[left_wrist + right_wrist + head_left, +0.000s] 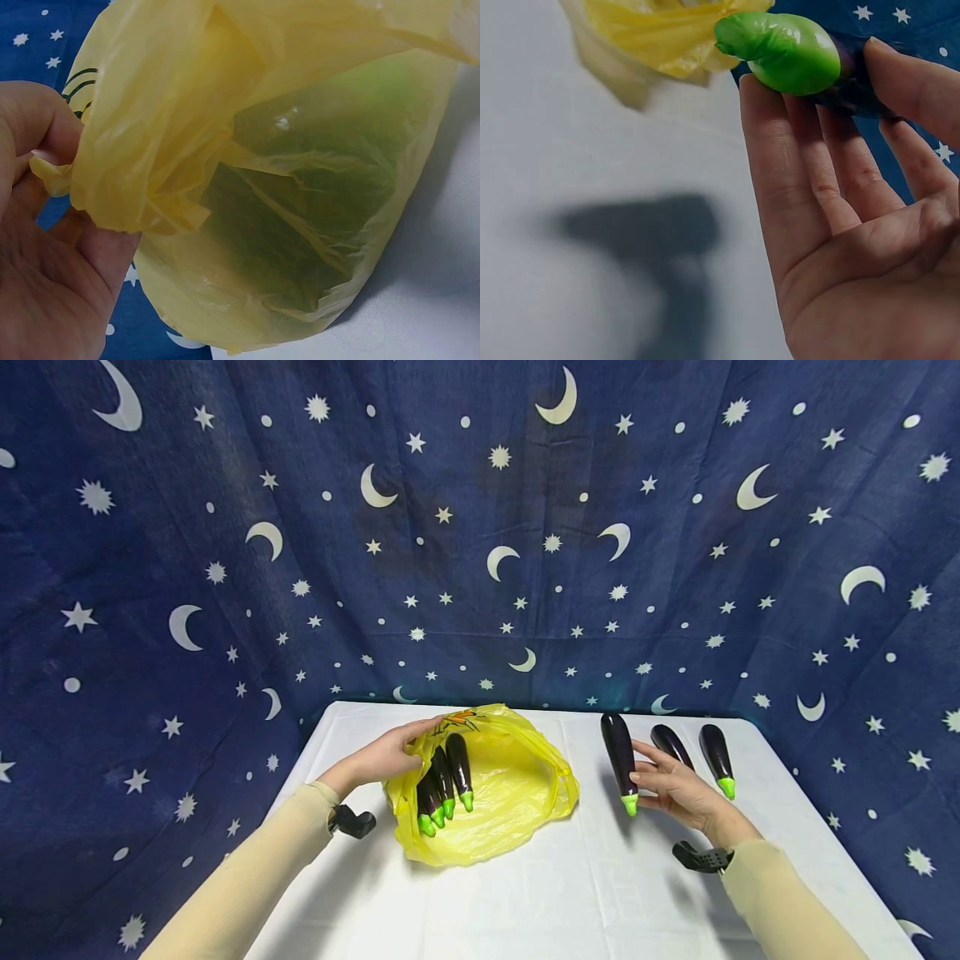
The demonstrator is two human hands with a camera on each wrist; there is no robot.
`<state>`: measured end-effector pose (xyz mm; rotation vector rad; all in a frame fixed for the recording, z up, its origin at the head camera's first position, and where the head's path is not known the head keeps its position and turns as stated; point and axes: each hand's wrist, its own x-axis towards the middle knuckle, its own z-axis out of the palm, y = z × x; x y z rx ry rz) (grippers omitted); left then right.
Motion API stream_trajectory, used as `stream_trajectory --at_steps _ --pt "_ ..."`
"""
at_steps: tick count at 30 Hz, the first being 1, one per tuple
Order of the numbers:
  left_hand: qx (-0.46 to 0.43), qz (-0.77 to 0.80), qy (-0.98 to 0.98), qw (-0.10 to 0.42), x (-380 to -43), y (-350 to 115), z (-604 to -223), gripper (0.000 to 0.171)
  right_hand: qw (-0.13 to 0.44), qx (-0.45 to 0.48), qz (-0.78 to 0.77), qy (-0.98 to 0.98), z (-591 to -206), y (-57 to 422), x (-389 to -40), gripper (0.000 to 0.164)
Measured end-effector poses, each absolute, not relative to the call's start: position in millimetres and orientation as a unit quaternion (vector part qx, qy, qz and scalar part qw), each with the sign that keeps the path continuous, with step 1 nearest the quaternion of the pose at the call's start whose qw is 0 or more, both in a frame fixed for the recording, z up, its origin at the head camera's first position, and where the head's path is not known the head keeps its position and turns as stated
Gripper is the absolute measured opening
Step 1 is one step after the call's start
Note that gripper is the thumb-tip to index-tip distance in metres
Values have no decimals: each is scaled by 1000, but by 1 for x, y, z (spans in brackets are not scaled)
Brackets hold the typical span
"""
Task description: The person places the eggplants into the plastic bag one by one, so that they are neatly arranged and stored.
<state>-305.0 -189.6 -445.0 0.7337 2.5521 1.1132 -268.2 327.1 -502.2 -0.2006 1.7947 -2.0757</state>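
A yellow plastic bag (517, 814) lies on the table with its mouth toward me. My left hand (386, 756) pinches the bag's rim on its left side; the left wrist view shows thumb and fingers on the thin plastic (150, 150). Inside, along the left wall, several dark eggplants (459, 767) with green stem ends rest side by side. To the right of the bag, my right hand (682, 793) holds another eggplant (618, 747) above the table between thumb and fingers, green end toward me. In the right wrist view its green cap (799, 60) shows, while most of its dark body is hidden.
Two more eggplants lie at the table's right: one (670, 743) partly hidden behind my right hand, the other (716, 756) farther right. The white table (525, 902) ends at a dark blue curtain (465, 585) with moons and stars.
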Motion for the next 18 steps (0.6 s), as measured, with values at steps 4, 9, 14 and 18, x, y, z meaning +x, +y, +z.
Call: stream_trajectory --at_steps 4,9,14,18 --pt "255 384 878 130 -305 -190 -445 81 195 -77 -747 631 -502 322 -267 69" --pt "253 386 877 131 -305 -189 -445 81 201 -92 -755 617 -502 317 -265 64" --pt "251 387 877 133 -306 -189 -446 81 215 -110 -767 595 -502 311 -263 61" --pt "260 384 876 129 -306 -189 -447 81 228 -123 -771 582 -500 302 -262 60"
